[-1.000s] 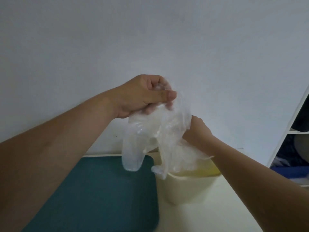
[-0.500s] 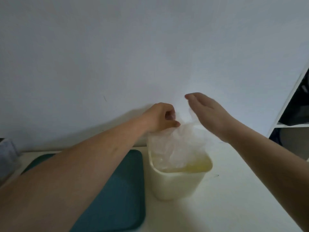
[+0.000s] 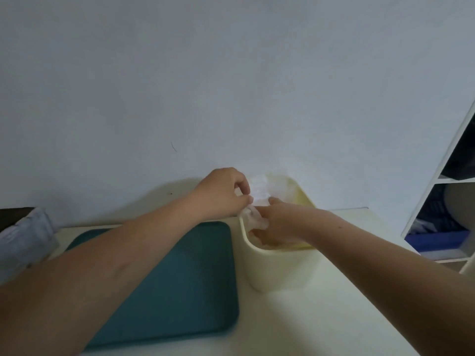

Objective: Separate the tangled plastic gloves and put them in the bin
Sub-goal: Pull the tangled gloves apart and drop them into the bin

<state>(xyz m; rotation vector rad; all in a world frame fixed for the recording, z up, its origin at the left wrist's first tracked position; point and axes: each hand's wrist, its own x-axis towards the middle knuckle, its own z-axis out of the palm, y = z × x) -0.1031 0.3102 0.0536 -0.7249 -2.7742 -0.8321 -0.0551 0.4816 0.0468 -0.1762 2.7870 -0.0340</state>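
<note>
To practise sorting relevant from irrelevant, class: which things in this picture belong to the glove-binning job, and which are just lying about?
In the job: plastic gloves, bin, left hand pinching them, right hand reaching into the bin.
Lying about: teal tray, blue-grey cloth, white shelf.

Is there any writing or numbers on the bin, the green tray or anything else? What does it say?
No words or numbers can be read here.
Bin: plain cream, no label.
Tray: plain teal, no print.
Plastic gloves: clear, no print.
Wall: only a small dark mark, not a letter.
Shelf on the right: too dim and blurred to tell.
</note>
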